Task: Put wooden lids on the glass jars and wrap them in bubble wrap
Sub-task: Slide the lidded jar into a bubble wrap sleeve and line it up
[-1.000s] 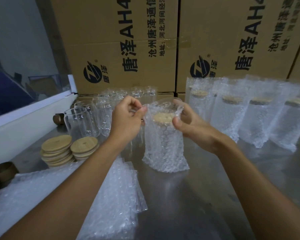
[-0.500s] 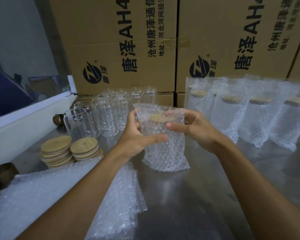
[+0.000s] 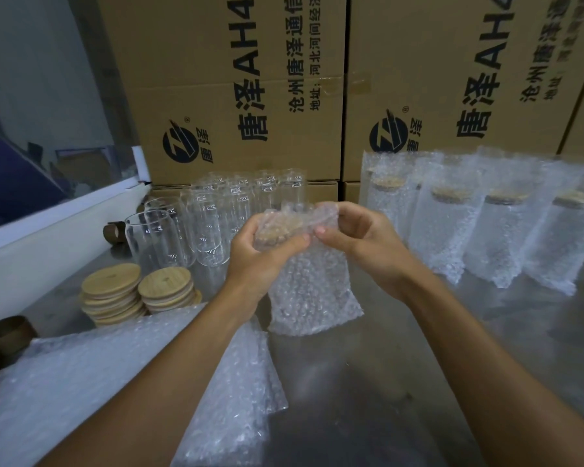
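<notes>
Now folded over since a moment ago: clear bubble-wrap sleeve, pinched by left hand and, seemingly, right hand; bare steel table at six o'clock.

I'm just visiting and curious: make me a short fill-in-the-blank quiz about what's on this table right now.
1. Both hands, the left hand and the right hand, hold a jar wrapped in ____ wrap.
2. The loose lids sit in ____ stacks.
3. The bare glass jars have no ____ on them.
4. The boxes behind are made of ____.

Missing words: bubble; two; lids; cardboard
</notes>
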`<state>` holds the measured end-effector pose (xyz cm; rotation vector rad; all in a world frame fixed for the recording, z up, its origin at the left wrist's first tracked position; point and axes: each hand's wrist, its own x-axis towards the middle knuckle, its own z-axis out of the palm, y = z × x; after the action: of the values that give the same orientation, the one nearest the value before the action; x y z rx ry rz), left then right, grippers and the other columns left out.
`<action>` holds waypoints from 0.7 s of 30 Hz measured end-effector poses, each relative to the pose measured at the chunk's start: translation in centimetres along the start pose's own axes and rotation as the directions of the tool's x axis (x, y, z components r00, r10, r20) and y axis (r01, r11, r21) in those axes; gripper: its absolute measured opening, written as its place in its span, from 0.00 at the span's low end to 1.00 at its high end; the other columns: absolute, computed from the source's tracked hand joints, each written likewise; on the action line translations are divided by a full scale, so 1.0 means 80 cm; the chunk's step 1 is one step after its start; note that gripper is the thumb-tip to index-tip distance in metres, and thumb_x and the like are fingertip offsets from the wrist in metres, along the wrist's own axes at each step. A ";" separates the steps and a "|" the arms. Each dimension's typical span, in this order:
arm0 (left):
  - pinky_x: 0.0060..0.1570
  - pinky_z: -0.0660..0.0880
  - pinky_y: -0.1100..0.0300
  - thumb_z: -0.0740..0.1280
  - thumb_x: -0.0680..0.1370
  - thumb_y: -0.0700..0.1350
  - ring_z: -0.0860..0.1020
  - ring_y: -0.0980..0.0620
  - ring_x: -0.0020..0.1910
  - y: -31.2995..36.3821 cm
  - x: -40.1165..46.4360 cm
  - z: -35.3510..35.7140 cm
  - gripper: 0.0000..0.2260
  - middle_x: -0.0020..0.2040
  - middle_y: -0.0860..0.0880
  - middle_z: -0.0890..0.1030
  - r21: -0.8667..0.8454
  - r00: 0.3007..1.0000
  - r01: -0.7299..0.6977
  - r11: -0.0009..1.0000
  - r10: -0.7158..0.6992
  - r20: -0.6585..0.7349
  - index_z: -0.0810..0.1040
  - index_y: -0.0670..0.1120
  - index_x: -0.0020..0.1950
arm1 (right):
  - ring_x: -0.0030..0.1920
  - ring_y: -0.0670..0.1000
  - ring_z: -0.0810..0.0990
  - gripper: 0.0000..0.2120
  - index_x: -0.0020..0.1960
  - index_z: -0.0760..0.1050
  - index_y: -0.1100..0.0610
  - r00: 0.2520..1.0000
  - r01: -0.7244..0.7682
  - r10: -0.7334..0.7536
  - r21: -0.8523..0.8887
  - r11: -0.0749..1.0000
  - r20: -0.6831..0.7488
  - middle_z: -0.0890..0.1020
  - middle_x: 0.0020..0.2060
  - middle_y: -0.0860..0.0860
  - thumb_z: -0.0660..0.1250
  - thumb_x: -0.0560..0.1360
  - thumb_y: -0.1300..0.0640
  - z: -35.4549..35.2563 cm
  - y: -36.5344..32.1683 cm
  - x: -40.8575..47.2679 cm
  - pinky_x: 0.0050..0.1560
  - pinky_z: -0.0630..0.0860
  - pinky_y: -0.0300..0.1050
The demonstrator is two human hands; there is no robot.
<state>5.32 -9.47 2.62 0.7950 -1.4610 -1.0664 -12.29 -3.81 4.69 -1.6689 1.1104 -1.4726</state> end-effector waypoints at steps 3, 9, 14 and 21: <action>0.53 0.82 0.43 0.80 0.63 0.53 0.85 0.50 0.48 0.009 0.001 -0.002 0.14 0.48 0.52 0.86 -0.061 0.996 0.033 0.998 -0.037 -0.077 0.82 0.61 0.45 | 0.69 0.48 0.77 0.45 0.77 0.64 0.48 0.981 -0.147 0.159 -0.112 0.983 0.111 0.76 0.70 0.46 0.80 0.66 0.44 -0.003 0.002 -0.003 0.70 0.74 0.53; 0.51 0.82 0.46 0.80 0.69 0.49 0.85 0.53 0.45 0.022 0.003 0.001 0.14 0.45 0.57 0.86 -0.149 0.988 0.030 0.988 -0.052 -0.144 0.81 0.68 0.43 | 0.61 0.32 0.76 0.43 0.73 0.63 0.41 0.889 -0.198 0.309 -0.324 0.925 0.337 0.77 0.63 0.36 0.82 0.67 0.56 0.010 0.016 -0.011 0.63 0.74 0.32; 0.60 0.78 0.43 0.78 0.57 0.63 0.82 0.47 0.57 0.035 0.001 0.010 0.37 0.58 0.49 0.83 -0.224 0.964 0.058 0.973 -0.113 -0.241 0.77 0.55 0.65 | 0.59 0.42 0.82 0.32 0.68 0.73 0.49 0.913 -0.225 0.281 -0.208 0.952 0.296 0.84 0.60 0.45 0.81 0.69 0.62 0.018 0.031 -0.010 0.59 0.77 0.36; 0.48 0.73 0.66 0.73 0.64 0.68 0.75 0.65 0.52 0.044 -0.004 0.036 0.22 0.53 0.65 0.74 0.052 0.997 -0.019 0.998 0.023 -0.079 0.75 0.62 0.54 | 0.58 0.50 0.84 0.34 0.65 0.76 0.56 0.975 -0.222 0.223 -0.015 0.975 0.022 0.85 0.57 0.51 0.82 0.61 0.58 0.034 0.091 -0.021 0.61 0.79 0.51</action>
<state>2.81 -7.35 5.76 0.8478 -1.4309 -0.9742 -10.93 -5.66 -2.89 -1.5110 1.2514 -1.3030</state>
